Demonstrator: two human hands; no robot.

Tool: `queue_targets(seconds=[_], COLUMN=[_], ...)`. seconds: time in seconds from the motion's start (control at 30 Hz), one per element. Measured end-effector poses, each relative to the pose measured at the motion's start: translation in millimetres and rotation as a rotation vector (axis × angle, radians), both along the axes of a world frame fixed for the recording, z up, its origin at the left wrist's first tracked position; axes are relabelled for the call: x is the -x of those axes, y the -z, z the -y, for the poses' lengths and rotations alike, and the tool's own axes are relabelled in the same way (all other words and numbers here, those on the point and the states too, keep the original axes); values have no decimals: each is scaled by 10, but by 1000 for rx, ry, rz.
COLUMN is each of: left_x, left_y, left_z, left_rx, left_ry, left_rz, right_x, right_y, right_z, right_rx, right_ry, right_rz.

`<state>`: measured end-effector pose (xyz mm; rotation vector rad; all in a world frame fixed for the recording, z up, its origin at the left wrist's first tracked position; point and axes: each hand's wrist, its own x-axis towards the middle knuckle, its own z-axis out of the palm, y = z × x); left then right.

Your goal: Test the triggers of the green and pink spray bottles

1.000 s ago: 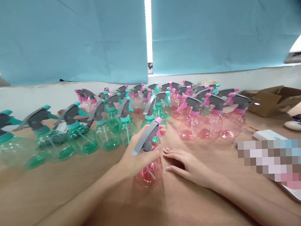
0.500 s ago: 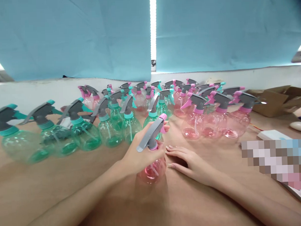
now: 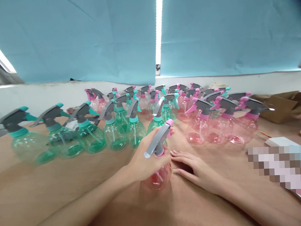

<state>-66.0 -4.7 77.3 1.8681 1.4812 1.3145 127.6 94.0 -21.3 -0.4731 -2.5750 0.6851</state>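
Observation:
My left hand [image 3: 144, 157] is wrapped round the neck and upper body of a pink spray bottle [image 3: 157, 180], which stands upright in front of me. Its grey trigger head with a pink nozzle rises above my fingers, and a little pink liquid shows inside. Just right of the bottle, my right hand [image 3: 198, 169] rests low over the table, fingers stretched out and nothing in it; its fingertips come close to the bottle, but I cannot tell whether they touch. Green spray bottles [image 3: 91, 139] line the left side, and pink spray bottles [image 3: 197, 129] stand at the right.
More spray bottles crowd the back of the wooden table [image 3: 98, 180]. At the right are a cardboard box [image 3: 276, 107], a white box-like object [image 3: 281, 142] and a pixelated flat item [image 3: 278, 171]. Blue cloth [image 3: 88, 39] hangs behind.
The whole view has shifted, so everything appears slightly further right and lower. My left hand keeps its grip on the pink spray bottle, and my right hand stays beside it.

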Motion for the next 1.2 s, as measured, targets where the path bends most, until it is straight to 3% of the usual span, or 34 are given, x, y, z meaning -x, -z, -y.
queue_targets(seconds=[0.5,0.83,1.2], left_x=[-25,-34,-50], left_y=[-56,-134,-178], left_z=[6,2,23], left_rx=[-21,-14,-10], left_ry=[-98,-27,-95], left_rz=[-58,22,7], right_x=[2,0,-2], right_y=[-75,-79,-69], right_z=[20,14,15], right_rx=[4,28,34], right_ry=[5,-9,-21], right_rz=[30,16,-34])
